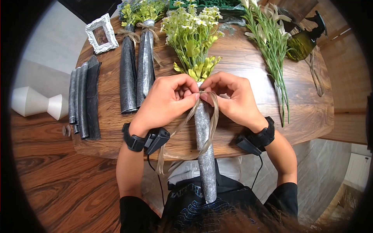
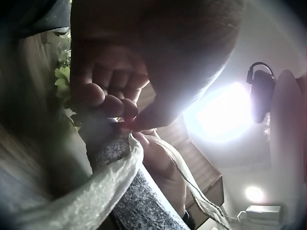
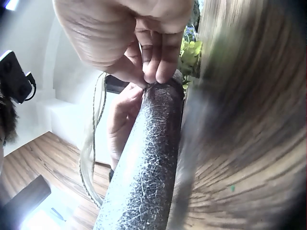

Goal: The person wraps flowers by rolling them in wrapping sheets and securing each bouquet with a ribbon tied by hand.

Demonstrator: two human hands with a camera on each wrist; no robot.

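Note:
A bouquet of small white daisies (image 1: 192,37) lies in the middle of the table, its stems rolled in silver-grey wrapping paper (image 1: 204,155) that reaches past the table's front edge. Around the top of the wrap, just under the yellow-green leaves (image 1: 200,69), runs a tan ribbon (image 1: 214,118). My left hand (image 1: 165,99) pinches the ribbon there between thumb and fingers. From the other side my right hand (image 1: 235,95) pinches it too, fingertips close to the left ones. Loose ribbon (image 2: 103,191) hangs in the left wrist view; fingertips partly hide the crossing.
Two wrapped bouquets (image 1: 128,73) with tied ribbons lie at left, beside rolled dark paper sheets (image 1: 83,101) and a white picture frame (image 1: 101,34). To the right are white lilies (image 1: 268,42), a green spray bottle (image 1: 305,42) and twine (image 1: 315,75). A green tray (image 1: 229,4) stands behind.

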